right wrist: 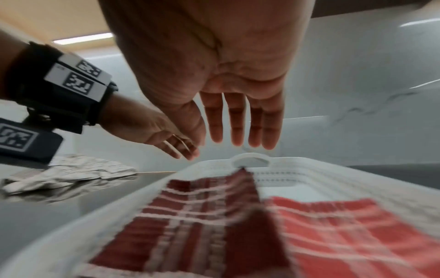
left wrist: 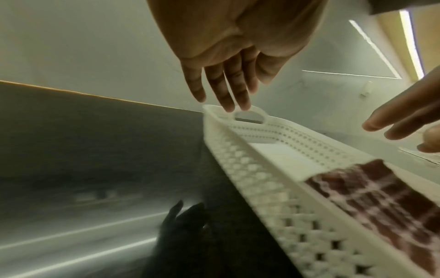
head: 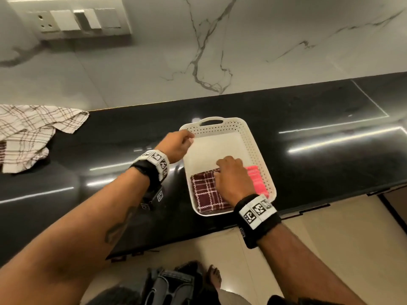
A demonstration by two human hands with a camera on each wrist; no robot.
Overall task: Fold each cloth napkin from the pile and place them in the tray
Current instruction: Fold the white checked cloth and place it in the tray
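Hovering right hand, fingers straight

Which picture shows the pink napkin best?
The right wrist view: the pink napkin fills the near part of the tray, though blurred. In the head view the right hand covers part of it. The left wrist view doesn't show it.

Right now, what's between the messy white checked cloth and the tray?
Only bare black counter, plus the left hand at the tray rim. The head view shows it; the checked cloth lies far left.
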